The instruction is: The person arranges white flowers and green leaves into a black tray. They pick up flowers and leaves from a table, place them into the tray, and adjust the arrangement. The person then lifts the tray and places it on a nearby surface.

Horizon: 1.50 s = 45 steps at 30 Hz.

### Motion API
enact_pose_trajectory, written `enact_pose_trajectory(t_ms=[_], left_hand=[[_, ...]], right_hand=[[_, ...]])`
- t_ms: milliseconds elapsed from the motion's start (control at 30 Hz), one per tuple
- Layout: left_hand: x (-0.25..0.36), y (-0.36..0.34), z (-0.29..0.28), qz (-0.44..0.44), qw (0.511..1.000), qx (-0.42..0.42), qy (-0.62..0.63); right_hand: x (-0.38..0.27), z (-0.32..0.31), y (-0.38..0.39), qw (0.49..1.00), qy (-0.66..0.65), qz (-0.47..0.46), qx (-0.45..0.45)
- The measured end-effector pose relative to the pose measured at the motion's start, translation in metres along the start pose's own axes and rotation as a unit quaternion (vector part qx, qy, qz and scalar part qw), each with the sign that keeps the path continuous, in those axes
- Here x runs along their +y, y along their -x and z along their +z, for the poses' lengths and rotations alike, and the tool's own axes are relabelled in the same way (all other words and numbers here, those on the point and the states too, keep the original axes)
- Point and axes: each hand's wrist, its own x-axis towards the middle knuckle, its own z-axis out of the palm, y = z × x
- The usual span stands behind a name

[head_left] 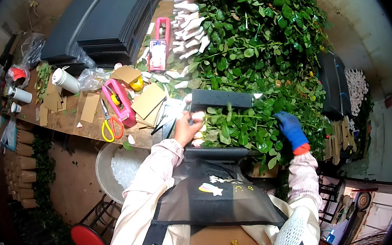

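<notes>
My bare left hand [185,128] is closed at the blossom end of the nearest roses, its fingertips around a pale pink rose head [198,116]. In a blue glove with a red cuff, my right hand [291,130] has its fingers curled at the far end of the same leafy stems [239,117]; leaves partly hide its fingertips. A dark ridged bar [222,99] lies across the stems just beyond both hands. Behind it, a large heap of green rose foliage [253,33] is stacked, with white-sleeved blossoms [190,29] lined up along its left side.
Left of my left hand lie brown cardboard pieces [147,101], a pink tape dispenser [119,102] and scissors [110,125]. Dark sheets [117,22] are stacked behind them. A white cup [65,80] stands farther left. Below the table edge are a bin [107,169] and a red stool [88,240].
</notes>
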Motion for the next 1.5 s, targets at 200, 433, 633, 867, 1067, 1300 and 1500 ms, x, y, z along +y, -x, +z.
enact_pose_trajectory(t_ms=[200, 433, 633, 867, 1067, 1300, 1500], left_hand=[[-0.001, 0.004, 0.006, 0.019, 0.998, 0.051, 0.011], [-0.058, -0.001, 0.021, -0.003, 0.969, -0.008, 0.245], [0.008, 0.008, 0.006, -0.027, 0.996, 0.036, 0.071], [-0.015, 0.005, 0.006, 0.003, 0.998, 0.067, 0.0], [-0.004, 0.003, 0.006, 0.01, 0.998, 0.054, 0.011], [-0.021, 0.001, 0.012, 0.013, 0.996, 0.072, -0.045], [-0.019, 0.001, 0.008, 0.03, 0.997, 0.051, -0.043]], right_hand=[[-0.052, -0.022, -0.003, 0.954, 0.246, 0.1, 0.14], [-0.161, -0.068, 0.007, 0.982, 0.015, 0.026, 0.188], [-0.088, -0.056, 0.032, 0.978, 0.083, 0.055, 0.185], [-0.038, 0.022, -0.007, 0.976, 0.143, 0.103, 0.129], [-0.008, 0.049, -0.008, 0.989, 0.002, 0.041, 0.139], [-0.15, -0.093, 0.029, 0.959, -0.169, -0.055, 0.219], [-0.232, -0.021, -0.048, 0.864, -0.498, -0.073, -0.003]])
